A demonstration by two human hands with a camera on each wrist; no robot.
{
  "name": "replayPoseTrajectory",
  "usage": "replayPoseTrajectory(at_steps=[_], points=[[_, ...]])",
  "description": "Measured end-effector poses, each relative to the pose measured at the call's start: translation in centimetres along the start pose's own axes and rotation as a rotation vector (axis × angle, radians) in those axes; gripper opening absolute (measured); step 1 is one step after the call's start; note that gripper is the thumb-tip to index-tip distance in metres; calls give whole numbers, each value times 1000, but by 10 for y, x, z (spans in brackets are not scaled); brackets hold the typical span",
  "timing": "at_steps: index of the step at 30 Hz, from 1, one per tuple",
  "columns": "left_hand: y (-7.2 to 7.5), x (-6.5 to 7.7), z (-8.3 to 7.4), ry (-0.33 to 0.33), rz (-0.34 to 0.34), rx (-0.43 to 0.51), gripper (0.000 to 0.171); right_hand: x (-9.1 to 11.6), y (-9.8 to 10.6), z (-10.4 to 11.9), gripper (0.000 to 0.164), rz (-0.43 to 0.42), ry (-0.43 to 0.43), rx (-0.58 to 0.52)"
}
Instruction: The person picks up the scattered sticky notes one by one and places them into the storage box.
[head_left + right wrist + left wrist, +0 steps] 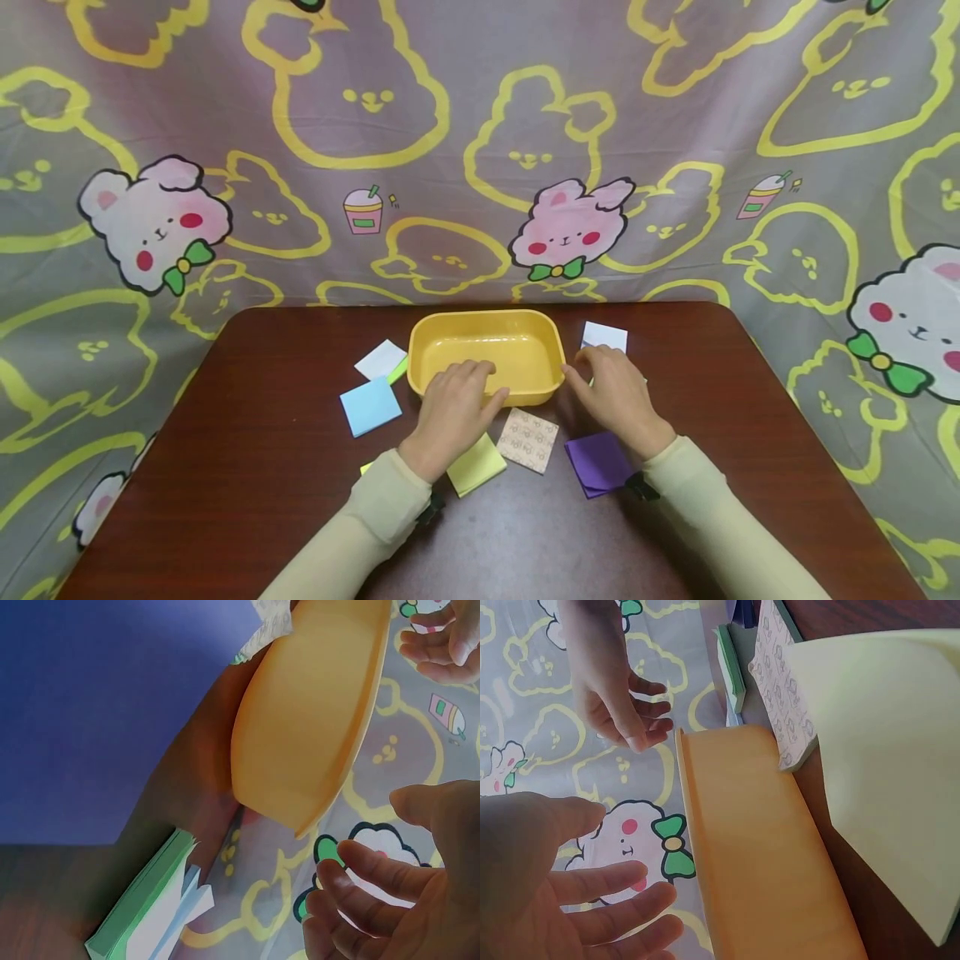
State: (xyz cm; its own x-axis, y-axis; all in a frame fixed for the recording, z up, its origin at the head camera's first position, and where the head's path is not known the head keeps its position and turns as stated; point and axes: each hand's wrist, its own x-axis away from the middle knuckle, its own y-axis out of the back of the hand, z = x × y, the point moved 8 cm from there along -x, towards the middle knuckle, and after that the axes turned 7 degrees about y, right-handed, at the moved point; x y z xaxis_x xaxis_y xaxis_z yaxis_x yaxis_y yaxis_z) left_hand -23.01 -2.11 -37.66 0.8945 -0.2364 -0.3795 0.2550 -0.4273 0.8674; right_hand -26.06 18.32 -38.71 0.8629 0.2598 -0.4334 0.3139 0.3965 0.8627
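Note:
A yellow plastic basin [487, 327] sits at the back middle of the table. Above its front left rim hovers my left hand [456, 408], fingers loosely bent and holding nothing. My right hand [617, 398] hangs beside the basin's right end, also holding nothing; in the right wrist view its fingers [375, 877] are spread and apart from the basin. Below the left hand lies a pale yellow sticky note pad [477, 467], next to a patterned pad [528, 439]. A purple pad [597, 462] rests near the right wrist. The right hand mostly hides a green pad [142, 892] in the head view.
Left of the basin lie a light blue pad [371, 407], a white pad [380, 360] and a bright green strip [397, 370]. Another white pad [604, 336] is at the back right. A patterned curtain [480, 167] surrounds the brown table [255, 417] at back and sides.

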Motion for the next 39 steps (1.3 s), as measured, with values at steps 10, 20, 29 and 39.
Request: replayPoseTrajectory(at_steps=[10,20,29,39], points=[[-3,-1,-4,-3,0,-4,40,-2,-5,-15,31,39,-42,-54],[-8,-2,-10,-13,9,0,41,-6,-9,-36,32,66,-92,-51],[-14,0,-15,-25,32,-2,38,-10,-14,-54,38,111,-126,-43],[-18,-1,-22,-44,23,2,37,-18,-14,-67,38,115,-95,18]])
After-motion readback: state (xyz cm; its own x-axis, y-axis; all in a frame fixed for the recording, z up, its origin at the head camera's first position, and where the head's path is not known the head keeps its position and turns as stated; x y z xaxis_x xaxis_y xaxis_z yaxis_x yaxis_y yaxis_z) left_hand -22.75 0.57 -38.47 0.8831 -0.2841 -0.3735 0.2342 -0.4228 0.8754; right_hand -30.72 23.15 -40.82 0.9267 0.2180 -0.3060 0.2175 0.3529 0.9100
